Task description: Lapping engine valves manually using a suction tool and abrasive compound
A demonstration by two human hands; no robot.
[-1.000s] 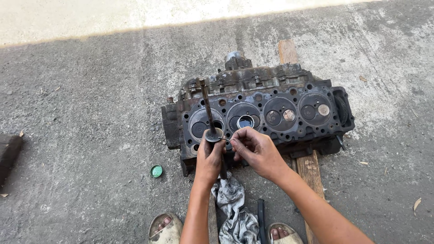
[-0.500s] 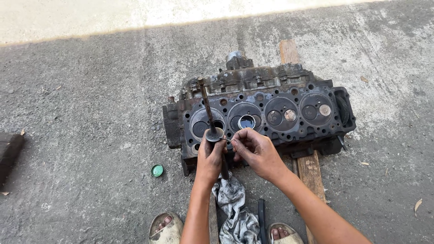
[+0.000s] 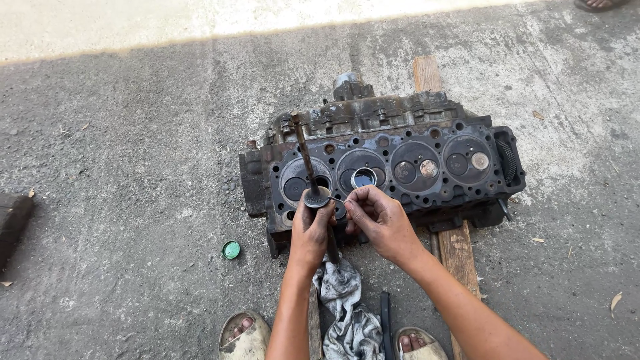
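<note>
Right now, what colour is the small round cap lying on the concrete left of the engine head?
Green: the small round cap shows clearly in the head view.

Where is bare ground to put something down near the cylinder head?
Left of the cylinder head, bare concrete runs past the green cap. Right of the wooden plank is bare too. It is crowded in front: left hand, right hand, valve, rag, feet.

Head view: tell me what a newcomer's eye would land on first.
The dark, greasy cylinder head on the concrete at centre, propped on a plank, its four round chambers facing up. In front of it the left hand holds a valve stem-up while the right hand pinches something small at its head. A green cap lies left.
</note>
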